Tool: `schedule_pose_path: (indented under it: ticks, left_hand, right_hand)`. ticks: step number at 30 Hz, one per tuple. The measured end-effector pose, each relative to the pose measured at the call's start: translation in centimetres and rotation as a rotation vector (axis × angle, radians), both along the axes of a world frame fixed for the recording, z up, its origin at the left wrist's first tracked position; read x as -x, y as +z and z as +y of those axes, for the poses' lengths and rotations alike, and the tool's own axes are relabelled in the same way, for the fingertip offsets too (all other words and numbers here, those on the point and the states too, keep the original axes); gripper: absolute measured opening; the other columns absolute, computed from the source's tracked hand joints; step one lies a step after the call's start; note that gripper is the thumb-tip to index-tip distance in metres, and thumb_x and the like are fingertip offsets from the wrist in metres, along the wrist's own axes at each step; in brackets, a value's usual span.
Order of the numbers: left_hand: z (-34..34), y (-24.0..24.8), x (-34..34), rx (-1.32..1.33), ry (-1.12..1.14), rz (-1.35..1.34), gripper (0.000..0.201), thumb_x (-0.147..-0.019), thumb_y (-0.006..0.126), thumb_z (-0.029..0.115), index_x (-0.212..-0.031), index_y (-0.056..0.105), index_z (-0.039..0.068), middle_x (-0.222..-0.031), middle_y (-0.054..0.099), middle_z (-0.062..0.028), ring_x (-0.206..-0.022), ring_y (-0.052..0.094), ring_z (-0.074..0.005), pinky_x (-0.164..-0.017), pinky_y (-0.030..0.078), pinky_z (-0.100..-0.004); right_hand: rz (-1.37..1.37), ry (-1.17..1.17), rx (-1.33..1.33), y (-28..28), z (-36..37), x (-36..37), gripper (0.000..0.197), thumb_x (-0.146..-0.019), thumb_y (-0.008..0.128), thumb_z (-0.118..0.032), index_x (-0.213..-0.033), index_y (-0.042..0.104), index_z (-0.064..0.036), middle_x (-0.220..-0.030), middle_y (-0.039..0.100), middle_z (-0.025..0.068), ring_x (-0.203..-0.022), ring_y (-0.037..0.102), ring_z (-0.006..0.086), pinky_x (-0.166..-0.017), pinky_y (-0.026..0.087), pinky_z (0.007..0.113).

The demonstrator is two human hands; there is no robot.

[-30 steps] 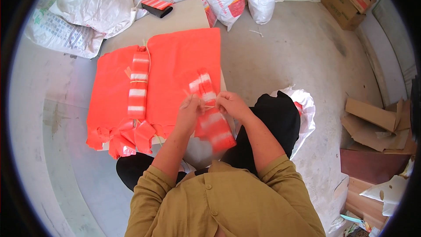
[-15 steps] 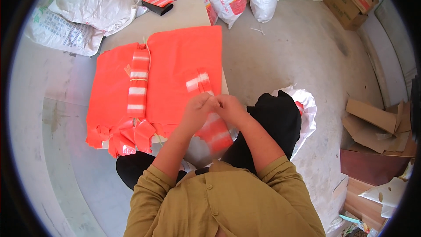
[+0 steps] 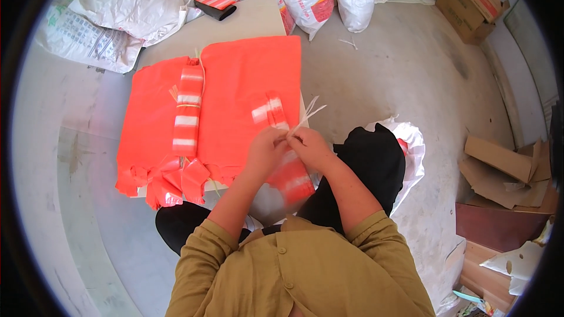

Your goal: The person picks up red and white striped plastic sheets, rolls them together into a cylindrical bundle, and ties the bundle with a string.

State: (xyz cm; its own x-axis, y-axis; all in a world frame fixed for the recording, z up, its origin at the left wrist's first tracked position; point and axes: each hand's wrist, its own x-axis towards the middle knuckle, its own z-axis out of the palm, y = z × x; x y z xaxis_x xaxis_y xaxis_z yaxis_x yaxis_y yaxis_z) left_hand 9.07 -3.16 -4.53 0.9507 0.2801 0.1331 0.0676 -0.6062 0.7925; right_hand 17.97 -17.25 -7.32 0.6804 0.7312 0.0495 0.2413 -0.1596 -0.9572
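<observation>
My left hand (image 3: 266, 151) and right hand (image 3: 310, 148) meet fingertip to fingertip, both closed in a pinch. From between them rises a thin pale string (image 3: 309, 113) with its loose ends fanned out. Under the hands lies a narrow folded bundle of red-and-white striped plastic (image 3: 295, 186); its upper end rests over a wide red stack (image 3: 249, 76) and its lower end reaches my lap. My hands cover its middle. To the left, a similar striped roll (image 3: 186, 121), with a thin yellowish tie round it, lies on the red material.
The red stack lies on a low board (image 3: 247, 17), with a small dark striped bundle (image 3: 215, 6) at its far end. Full white sacks (image 3: 129, 3) line the back. An open white bag (image 3: 414, 147) sits by my right knee; cardboard (image 3: 499, 164) lies at the right.
The pale string's loose ends now stand up above my pinched fingers, where they did not show before. My hands stay in nearly the same place over the striped bundle.
</observation>
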Motion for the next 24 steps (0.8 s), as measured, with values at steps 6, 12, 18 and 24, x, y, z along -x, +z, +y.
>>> schedule_pose_path:
  ticks: [6,12,18,24]
  left_hand:
    - [0.3,-1.4,0.3,0.121,0.115,0.02,0.005,-0.085,0.07,0.002,-0.089,0.068,0.0,-0.085,0.061,-0.0056,-0.071,0.059,-0.012,-0.062,0.047,-0.0263]
    - [0.0,-1.3,0.2,0.15,0.142,0.004,0.006,-0.087,0.07,0.003,-0.085,0.065,0.0,-0.08,0.056,-0.0033,-0.068,0.053,-0.0096,-0.06,0.045,-0.0253]
    - [0.2,-1.5,0.0,0.257,0.14,0.076,0.008,-0.084,0.07,0.008,-0.087,0.066,0.001,-0.082,0.058,-0.0105,-0.074,0.059,-0.0215,-0.066,0.047,-0.0329]
    - [0.1,-1.3,0.1,0.118,0.083,-0.007,0.004,-0.088,0.068,0.0,-0.088,0.063,0.0,-0.078,0.057,-0.0029,-0.069,0.053,-0.0101,-0.063,0.045,-0.0249]
  right_hand:
    - [0.21,-0.028,-0.063,0.4,0.1,0.1,0.014,-0.089,0.061,-0.013,-0.097,0.062,-0.001,-0.088,0.066,0.0153,-0.08,0.064,0.0265,-0.073,0.05,0.036]
    - [0.139,-0.009,0.001,0.9,-0.1,0.0,0.012,-0.083,0.064,-0.006,-0.095,0.062,-0.0044,-0.084,0.064,0.0121,-0.079,0.063,0.0244,-0.072,0.049,0.036]
    - [-0.484,-0.107,-0.143,1.4,0.2,0.2,0.014,-0.08,0.064,-0.003,-0.093,0.066,-0.0069,-0.089,0.063,0.0122,-0.087,0.06,0.0339,-0.074,0.05,0.041]
    - [-0.514,-0.108,-0.118,0.8,0.0,-0.1,0.012,-0.081,0.063,-0.004,-0.092,0.068,-0.0075,-0.087,0.063,0.0109,-0.087,0.06,0.0326,-0.075,0.05,0.042]
